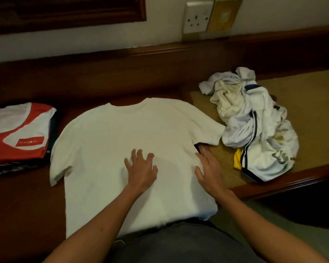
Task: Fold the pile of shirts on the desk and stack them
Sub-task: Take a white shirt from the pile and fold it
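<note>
From my head view, the cream shirt (133, 149) lies flat on the desk (27, 215) in front of me, collar at 12 o'clock, hem at 6, so its long axis runs straight away from me. My left hand (141, 170) rests on its middle, fingers spread and gripping nothing. My right hand (209, 173) lies flat along the right side seam, fingers straight, also holding nothing. The right sleeve (207, 131) sits toward 1 o'clock of that hand, nearer to it than to my left; I judge it folds in first. Unfolded shirts (254, 122) heap at 2 o'clock, the folded stack (19, 133) at 10.
</note>
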Tool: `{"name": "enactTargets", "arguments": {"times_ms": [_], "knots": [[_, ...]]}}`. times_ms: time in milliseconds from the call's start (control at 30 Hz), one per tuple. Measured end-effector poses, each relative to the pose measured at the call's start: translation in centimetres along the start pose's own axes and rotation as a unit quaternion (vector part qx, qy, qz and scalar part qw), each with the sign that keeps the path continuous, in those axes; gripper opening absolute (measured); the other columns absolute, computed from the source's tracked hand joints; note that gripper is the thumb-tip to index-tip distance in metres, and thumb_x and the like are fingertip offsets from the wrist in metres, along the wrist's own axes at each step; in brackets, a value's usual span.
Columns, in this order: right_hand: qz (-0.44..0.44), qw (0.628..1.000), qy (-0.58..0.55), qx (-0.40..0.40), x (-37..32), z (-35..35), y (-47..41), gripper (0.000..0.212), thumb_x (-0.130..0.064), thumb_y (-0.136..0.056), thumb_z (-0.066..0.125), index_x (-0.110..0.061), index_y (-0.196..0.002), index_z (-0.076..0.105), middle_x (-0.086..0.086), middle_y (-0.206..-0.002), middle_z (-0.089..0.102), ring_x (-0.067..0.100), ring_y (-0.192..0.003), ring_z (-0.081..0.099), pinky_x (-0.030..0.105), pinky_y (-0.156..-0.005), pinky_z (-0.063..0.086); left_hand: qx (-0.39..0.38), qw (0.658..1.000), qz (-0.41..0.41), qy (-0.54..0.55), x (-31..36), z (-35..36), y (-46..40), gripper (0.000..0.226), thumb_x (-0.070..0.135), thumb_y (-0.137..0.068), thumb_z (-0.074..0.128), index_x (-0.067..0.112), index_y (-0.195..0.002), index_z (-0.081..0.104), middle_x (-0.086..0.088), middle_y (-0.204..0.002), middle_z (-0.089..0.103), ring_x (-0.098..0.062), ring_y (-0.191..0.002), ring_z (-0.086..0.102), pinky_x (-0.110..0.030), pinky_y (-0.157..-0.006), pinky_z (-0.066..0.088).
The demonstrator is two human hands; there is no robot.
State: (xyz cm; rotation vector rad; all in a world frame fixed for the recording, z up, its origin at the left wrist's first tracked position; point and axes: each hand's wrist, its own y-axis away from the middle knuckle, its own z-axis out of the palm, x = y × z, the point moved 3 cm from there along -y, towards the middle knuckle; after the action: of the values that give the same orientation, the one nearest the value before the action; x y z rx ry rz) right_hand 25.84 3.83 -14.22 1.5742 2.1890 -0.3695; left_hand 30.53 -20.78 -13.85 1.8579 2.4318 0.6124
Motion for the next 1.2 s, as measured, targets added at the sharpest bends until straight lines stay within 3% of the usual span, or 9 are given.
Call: {"name": "enactTargets", "arguments": {"times_ms": [133, 267, 400, 467, 600, 800, 1067, 1133, 1200], "knots": [[0.077, 0.988, 0.118, 0.060, 5.7, -5.5, -1.5, 0.057, -0.027, -0.079, 0.052, -0.027, -0.136, 0.052, 0.014, -0.150, 0.040, 0.040, -0.136, 0.036, 0.062, -0.105, 0.026, 0.045, 0.994, 0.099, 0.007, 9.7, -1.4, -4.5, 0.042, 0.033, -0.097, 0.047, 0.026, -0.138, 0.046, -0.015, -0.153, 0.027, -0.032, -0.148, 0.006, -0.055, -0.116, 0.009], [0.203, 0.965, 0.109, 0.129, 13.6, -9.1, 0.8, 0.059, -0.046, -0.085, 0.056, -0.034, -0.141, 0.046, 0.013, -0.158, 0.024, 0.044, -0.142, 0.022, 0.068, -0.106, 0.017, 0.089, 0.964, 0.249, 0.018, 20.3, -2.3, -9.3, 0.053, 0.047, -0.089, 0.050, 0.025, -0.137, 0.050, -0.022, -0.144, 0.041, -0.039, -0.141, 0.027, -0.052, -0.111, 0.027], [0.278, 0.958, 0.037, 0.063, 18.2, -6.6, 3.1, 0.087, -0.074, -0.077, 0.055, -0.057, -0.147, 0.005, 0.006, -0.162, -0.011, 0.036, -0.147, -0.013, 0.069, -0.110, 0.010, 0.009, 0.953, 0.303, -0.006, 28.4, -0.8, -13.5, 0.091, 0.070, -0.073, 0.060, 0.040, -0.150, 0.020, -0.025, -0.143, 0.032, -0.041, -0.130, 0.034, -0.045, -0.103, 0.039], [0.246, 0.967, 0.022, 0.058, 18.7, -5.3, 1.9, 0.092, -0.078, -0.073, 0.048, -0.059, -0.145, -0.005, 0.011, -0.162, -0.007, 0.040, -0.147, -0.010, 0.064, -0.113, 0.008, -0.007, 0.943, 0.332, -0.036, 30.3, 0.6, -14.8, 0.097, 0.075, -0.072, 0.053, 0.039, -0.152, 0.012, -0.033, -0.142, 0.029, -0.048, -0.132, 0.031, -0.046, -0.100, 0.042], [0.202, 0.977, 0.026, 0.070, 20.3, -6.5, -4.9, 0.089, -0.076, -0.073, 0.050, -0.038, -0.148, 0.023, 0.030, -0.147, 0.035, 0.050, -0.138, 0.024, 0.064, -0.107, 0.030, -0.038, 0.926, 0.374, -0.004, 32.4, 1.9, -18.4, 0.105, 0.050, -0.066, 0.067, 0.034, -0.153, 0.009, -0.034, -0.150, 0.013, -0.053, -0.140, 0.014, -0.055, -0.097, 0.044], [0.158, 0.977, -0.014, 0.144, 24.3, -9.3, -15.2, 0.078, -0.068, -0.073, 0.058, -0.030, -0.138, 0.039, 0.025, -0.144, 0.039, 0.043, -0.136, 0.032, 0.056, -0.107, 0.034, 0.024, 0.905, 0.422, 0.047, 36.4, 0.1, -27.0, 0.088, 0.050, -0.076, 0.068, 0.021, -0.148, 0.026, -0.029, -0.153, 0.020, -0.048, -0.143, 0.015, -0.051, -0.113, 0.027], [0.178, 0.970, 0.004, 0.166, 26.8, -10.7, -18.9, 0.080, -0.069, -0.070, 0.058, -0.031, -0.138, 0.037, 0.028, -0.144, 0.039, 0.044, -0.134, 0.037, 0.055, -0.106, 0.036, -0.076, 0.931, 0.353, 0.053, 38.3, -1.7, -29.1, 0.105, 0.038, -0.075, 0.080, 0.029, -0.154, 0.011, -0.019, -0.160, -0.013, -0.033, -0.147, -0.015, -0.040, -0.118, 0.010], [0.190, 0.969, 0.025, 0.156, 25.7, -11.1, -17.7, 0.078, -0.071, -0.072, 0.054, -0.034, -0.139, 0.038, 0.024, -0.148, 0.036, 0.044, -0.137, 0.032, 0.059, -0.107, 0.031, -0.103, 0.921, 0.358, 0.114, 37.2, -2.9, -27.8, 0.099, 0.041, -0.077, 0.079, 0.034, -0.153, 0.016, -0.010, -0.162, 0.000, -0.023, -0.149, -0.005, -0.032, -0.114, 0.016], [0.225, 0.959, 0.032, 0.169, 24.4, -11.7, -15.8, 0.071, -0.068, -0.076, 0.051, -0.040, -0.140, 0.039, 0.017, -0.155, 0.028, 0.042, -0.144, 0.019, 0.062, -0.110, 0.017, -0.041, 0.915, 0.352, 0.190, 35.4, -4.5, -26.7, 0.072, 0.040, -0.082, 0.072, 0.025, -0.144, 0.041, -0.006, -0.150, 0.039, -0.017, -0.137, 0.037, -0.030, -0.107, 0.037]]}}
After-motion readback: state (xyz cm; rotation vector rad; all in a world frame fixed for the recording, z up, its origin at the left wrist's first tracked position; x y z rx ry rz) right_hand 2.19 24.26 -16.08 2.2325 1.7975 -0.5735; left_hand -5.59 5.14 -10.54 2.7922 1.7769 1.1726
